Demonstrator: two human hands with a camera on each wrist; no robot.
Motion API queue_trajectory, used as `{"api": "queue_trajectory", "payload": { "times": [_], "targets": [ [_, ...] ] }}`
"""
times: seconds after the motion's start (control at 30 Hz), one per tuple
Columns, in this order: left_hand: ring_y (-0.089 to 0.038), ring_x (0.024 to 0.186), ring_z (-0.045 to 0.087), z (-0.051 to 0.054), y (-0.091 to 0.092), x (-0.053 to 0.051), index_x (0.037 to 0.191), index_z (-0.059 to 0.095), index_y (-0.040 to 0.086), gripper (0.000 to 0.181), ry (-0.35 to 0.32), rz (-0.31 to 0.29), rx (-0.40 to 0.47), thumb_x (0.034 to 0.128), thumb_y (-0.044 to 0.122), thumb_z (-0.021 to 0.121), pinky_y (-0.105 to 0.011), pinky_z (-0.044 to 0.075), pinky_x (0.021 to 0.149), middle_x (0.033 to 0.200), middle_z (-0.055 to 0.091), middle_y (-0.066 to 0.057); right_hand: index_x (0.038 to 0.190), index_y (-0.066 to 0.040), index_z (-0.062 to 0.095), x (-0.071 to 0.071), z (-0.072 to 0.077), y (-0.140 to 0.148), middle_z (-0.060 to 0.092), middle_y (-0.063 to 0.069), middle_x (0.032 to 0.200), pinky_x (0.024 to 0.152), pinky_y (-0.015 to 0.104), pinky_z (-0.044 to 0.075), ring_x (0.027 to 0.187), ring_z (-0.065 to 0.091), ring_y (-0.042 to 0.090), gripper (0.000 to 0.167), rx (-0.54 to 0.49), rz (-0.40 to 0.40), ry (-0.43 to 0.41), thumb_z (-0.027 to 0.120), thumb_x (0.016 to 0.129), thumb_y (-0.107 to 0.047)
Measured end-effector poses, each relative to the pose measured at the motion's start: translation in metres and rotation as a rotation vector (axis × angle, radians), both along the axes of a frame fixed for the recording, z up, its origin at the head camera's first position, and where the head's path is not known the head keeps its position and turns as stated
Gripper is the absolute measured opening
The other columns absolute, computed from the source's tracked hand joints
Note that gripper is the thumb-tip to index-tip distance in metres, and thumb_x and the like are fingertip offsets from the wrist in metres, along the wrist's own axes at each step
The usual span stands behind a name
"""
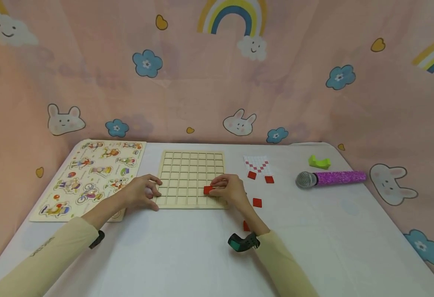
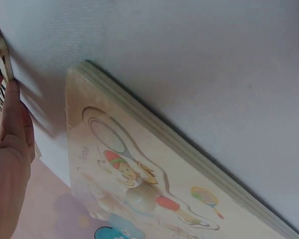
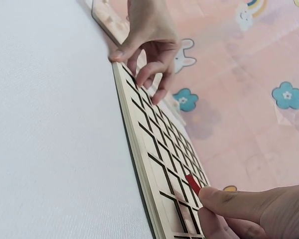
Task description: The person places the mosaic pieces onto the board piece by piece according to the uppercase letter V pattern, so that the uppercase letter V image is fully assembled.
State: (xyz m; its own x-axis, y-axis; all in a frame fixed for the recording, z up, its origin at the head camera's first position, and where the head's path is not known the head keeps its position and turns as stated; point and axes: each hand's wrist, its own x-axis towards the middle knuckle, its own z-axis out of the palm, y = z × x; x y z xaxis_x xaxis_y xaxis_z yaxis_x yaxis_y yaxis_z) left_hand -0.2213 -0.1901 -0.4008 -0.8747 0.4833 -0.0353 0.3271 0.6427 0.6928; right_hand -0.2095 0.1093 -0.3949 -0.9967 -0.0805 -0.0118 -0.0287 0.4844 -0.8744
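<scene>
A wooden grid board (image 1: 190,207) lies flat on the white table. My left hand (image 1: 141,192) holds its left edge, with the thumb (image 3: 117,55) at the near corner and bent fingers over the grid. My right hand (image 1: 232,190) pinches a red square tile (image 1: 207,189) between thumb and fingers over the right part of the grid. In the right wrist view the pinched red tile (image 3: 193,184) stands tilted at the grid lines. To the right lie loose red tiles (image 1: 257,202) and a small pattern card (image 1: 258,163) with red squares in a V.
Left of the grid is a wooden picture puzzle board (image 1: 100,170), close to my left forearm. A purple glittery microphone (image 1: 339,177) and a green curved piece (image 1: 319,162) lie far right. One red tile (image 1: 246,226) is partly hidden by my right forearm. A pink printed cloth (image 1: 194,90) hangs behind.
</scene>
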Motion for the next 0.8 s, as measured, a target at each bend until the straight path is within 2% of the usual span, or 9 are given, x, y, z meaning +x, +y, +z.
{"api": "queue_trajectory", "payload": {
  "times": [0.13,0.33,0.43,0.63,0.8],
  "targets": [
    [-0.026,0.100,0.058,-0.001,0.000,0.000,0.077,0.071,0.004,0.025,-0.008,0.014,-0.006,0.0605,0.008,0.089,-0.027,0.050,0.078,0.123,0.055,-0.016,0.093,0.000,0.069,-0.001,-0.003,-0.008,0.072,0.011,0.089,0.079,0.035,0.053,0.085,0.070,0.022,0.022,-0.004,0.029,0.028,0.080,0.074,0.000],
    [-0.027,0.100,0.058,0.000,0.000,0.001,0.076,0.069,0.005,0.025,-0.032,0.028,-0.002,0.0602,0.006,0.088,-0.028,0.050,0.079,0.125,0.054,-0.016,0.093,0.003,0.068,-0.001,-0.008,-0.019,0.071,0.014,0.089,0.075,0.032,0.054,0.082,0.069,0.023,0.022,-0.013,0.079,0.066,0.079,0.074,0.002],
    [-0.026,0.100,0.057,0.000,0.000,0.000,0.076,0.070,0.006,0.025,-0.021,0.024,-0.009,0.0598,0.006,0.089,-0.028,0.050,0.078,0.124,0.054,-0.015,0.094,0.004,0.068,-0.001,-0.010,-0.024,0.071,0.015,0.090,0.073,0.031,0.054,0.081,0.069,0.023,0.022,-0.019,0.085,0.079,0.078,0.074,0.003],
    [-0.019,0.088,0.059,-0.001,-0.001,-0.001,0.076,0.071,0.006,0.025,-0.002,0.007,-0.015,0.0596,0.008,0.089,-0.025,0.048,0.074,0.122,0.055,-0.015,0.094,0.004,0.069,-0.001,-0.011,-0.033,0.072,0.015,0.090,0.072,0.028,0.054,0.079,0.070,0.023,0.024,-0.032,0.088,0.093,0.079,0.072,0.005],
    [-0.020,0.091,0.060,0.000,-0.002,-0.001,0.074,0.071,0.009,0.024,0.026,-0.011,-0.040,0.0597,0.011,0.090,-0.030,0.048,0.078,0.122,0.056,-0.014,0.092,0.005,0.068,-0.001,-0.011,-0.036,0.071,0.016,0.089,0.072,0.029,0.054,0.079,0.070,0.025,0.023,-0.056,0.096,0.112,0.078,0.072,0.008]
  ]
}}
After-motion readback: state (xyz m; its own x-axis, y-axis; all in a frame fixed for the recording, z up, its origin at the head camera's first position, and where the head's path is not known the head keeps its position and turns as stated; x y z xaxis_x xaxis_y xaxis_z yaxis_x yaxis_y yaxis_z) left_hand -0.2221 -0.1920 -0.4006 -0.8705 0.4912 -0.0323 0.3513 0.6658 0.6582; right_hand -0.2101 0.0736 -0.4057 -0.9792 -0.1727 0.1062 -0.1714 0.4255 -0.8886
